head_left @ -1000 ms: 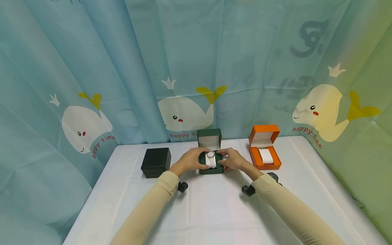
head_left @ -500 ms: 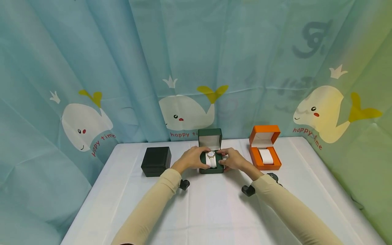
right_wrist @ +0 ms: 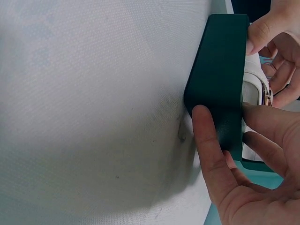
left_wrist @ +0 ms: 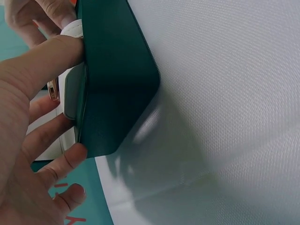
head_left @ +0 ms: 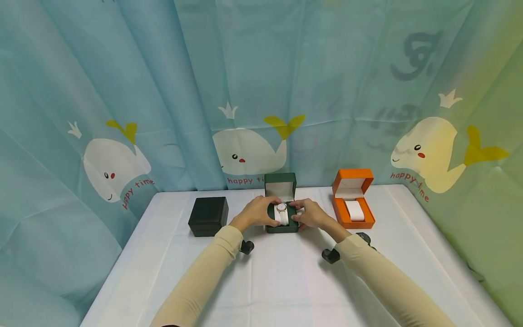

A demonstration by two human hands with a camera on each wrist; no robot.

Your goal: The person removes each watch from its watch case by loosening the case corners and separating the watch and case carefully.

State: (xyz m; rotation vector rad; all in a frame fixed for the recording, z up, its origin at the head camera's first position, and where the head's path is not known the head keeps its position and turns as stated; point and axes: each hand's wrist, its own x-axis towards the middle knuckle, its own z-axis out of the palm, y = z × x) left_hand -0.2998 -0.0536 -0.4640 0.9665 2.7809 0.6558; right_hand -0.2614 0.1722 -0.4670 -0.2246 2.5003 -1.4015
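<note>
white tabletop (head_left: 261,281) bears a green box (head_left: 282,230), left hand (head_left: 256,211) grasping the watch (head_left: 282,208) inside, right hand (head_left: 313,214) gripping the box's side.

Watch (head_left: 282,207) in middle box (head_left: 282,230), apparently round a cushion (head_left: 277,215)

White cloth (head_left: 143,245) covers the bench (head_left: 282,277), faint creases running across it. Three boxes rest on it, toward the far edge: black box (head_left: 208,217), closed, at left; green box (head_left: 280,190), lid raised, in the middle; orange box (head_left: 341,210) (lid likewise up) at right. All three stand apart from one another.
</note>
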